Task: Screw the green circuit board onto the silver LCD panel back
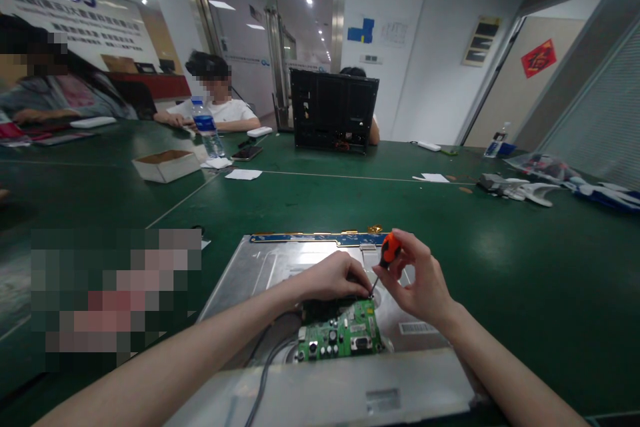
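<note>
In my right hand (417, 280) is a small screwdriver (390, 251) with an orange and black handle, its shaft slanting down to the upper corner of a green circuit board (345, 333). My left hand (340, 277) lies over the board's upper edge. Its fingertips pinch close to the screwdriver's tip; whether they hold a screw or the tip is too small to tell. The board sits on the metal back of a display panel (240, 273), which has a blue circuit strip (320, 239) along its far edge. Grey cables run out from the board's left side.
Across the green table (500, 267) stands a black monitor frame (335, 110), with a person partly behind it. Two more people sit at the far left. A white box (167, 167), a water bottle (206, 127) and a phone (247, 153) are left; plastic bags and parts (520, 188) lie right.
</note>
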`<state>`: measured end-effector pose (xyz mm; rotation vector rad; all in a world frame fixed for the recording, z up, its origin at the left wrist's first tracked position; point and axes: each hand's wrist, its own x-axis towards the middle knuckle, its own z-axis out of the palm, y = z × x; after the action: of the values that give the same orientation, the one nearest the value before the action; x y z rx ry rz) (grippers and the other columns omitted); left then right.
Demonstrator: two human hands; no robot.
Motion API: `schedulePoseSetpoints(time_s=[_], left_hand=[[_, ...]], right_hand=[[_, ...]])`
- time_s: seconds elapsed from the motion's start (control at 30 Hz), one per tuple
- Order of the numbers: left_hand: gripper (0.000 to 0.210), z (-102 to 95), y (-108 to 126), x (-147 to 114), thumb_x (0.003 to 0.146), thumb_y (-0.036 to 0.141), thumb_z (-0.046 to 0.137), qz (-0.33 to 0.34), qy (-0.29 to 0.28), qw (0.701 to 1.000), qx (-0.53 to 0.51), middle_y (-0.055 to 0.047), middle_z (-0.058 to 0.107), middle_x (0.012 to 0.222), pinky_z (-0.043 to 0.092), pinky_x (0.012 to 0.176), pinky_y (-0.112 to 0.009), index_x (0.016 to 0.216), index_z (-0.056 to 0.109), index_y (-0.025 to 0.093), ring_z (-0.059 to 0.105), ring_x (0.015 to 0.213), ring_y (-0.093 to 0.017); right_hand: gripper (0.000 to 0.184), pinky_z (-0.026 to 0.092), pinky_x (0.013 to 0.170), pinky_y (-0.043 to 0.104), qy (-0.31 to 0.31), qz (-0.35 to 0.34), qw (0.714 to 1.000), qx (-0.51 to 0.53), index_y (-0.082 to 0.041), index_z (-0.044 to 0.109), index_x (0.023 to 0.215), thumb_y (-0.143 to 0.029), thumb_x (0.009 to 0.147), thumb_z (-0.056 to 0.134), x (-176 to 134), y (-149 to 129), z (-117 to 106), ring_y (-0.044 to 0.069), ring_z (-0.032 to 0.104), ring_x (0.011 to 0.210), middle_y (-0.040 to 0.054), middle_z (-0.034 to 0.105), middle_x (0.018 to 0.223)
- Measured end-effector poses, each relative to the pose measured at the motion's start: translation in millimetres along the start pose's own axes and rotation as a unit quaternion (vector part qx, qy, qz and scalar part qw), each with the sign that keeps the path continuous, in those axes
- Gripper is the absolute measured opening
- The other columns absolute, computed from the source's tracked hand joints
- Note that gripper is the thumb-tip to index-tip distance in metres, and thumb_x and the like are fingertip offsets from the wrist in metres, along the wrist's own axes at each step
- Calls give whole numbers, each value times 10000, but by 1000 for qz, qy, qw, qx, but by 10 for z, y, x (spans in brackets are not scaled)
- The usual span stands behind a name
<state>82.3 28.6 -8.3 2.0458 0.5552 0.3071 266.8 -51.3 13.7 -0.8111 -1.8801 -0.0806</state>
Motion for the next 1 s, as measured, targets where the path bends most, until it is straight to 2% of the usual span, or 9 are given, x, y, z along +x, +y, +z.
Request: schedulePoseSetpoints(time_s=[0.23, 0.63, 0.8, 1.0], left_hand=[[124, 9, 38, -10, 781, 104, 716, -5, -3, 1000, 0, 9, 737, 712, 449, 703, -211, 822, 805, 181, 628, 675, -139], [127, -5, 31, -6, 773, 110, 712, 3, -6, 1000, 11, 7, 739, 706, 456, 671, -195, 824, 805, 181, 632, 671, -136], [130, -7, 17, -3, 774, 129, 718, 1, -8, 1000, 10, 0, 752, 742, 464, 678, -198, 846, 808, 189, 650, 703, -147], [138, 0, 32, -10, 766, 110, 713, 2, -5, 1000, -4, 2, 743, 718, 455, 655, -190, 836, 809, 180, 627, 667, -136]], right_hand=[[640, 525, 457, 226, -9, 25, 999, 43, -261, 292, 1448, -112, 876, 537, -14, -19, -1, 123, 619, 573, 37, 642, 913], [603, 496, 422, 211, 14, 11, 1000, 2, -263, 317, 1432, -156, 895, 568, -1, -16, 0, 107, 560, 477, -31, 590, 758], [588, 481, 409, 200, 15, 4, 1000, -11, -270, 342, 1417, -176, 893, 593, 6, -9, -6, 100, 544, 468, -30, 599, 767], [626, 520, 444, 216, -1, 10, 1000, 19, -257, 315, 1442, -135, 879, 559, 5, -28, -8, 118, 594, 527, 4, 636, 819]])
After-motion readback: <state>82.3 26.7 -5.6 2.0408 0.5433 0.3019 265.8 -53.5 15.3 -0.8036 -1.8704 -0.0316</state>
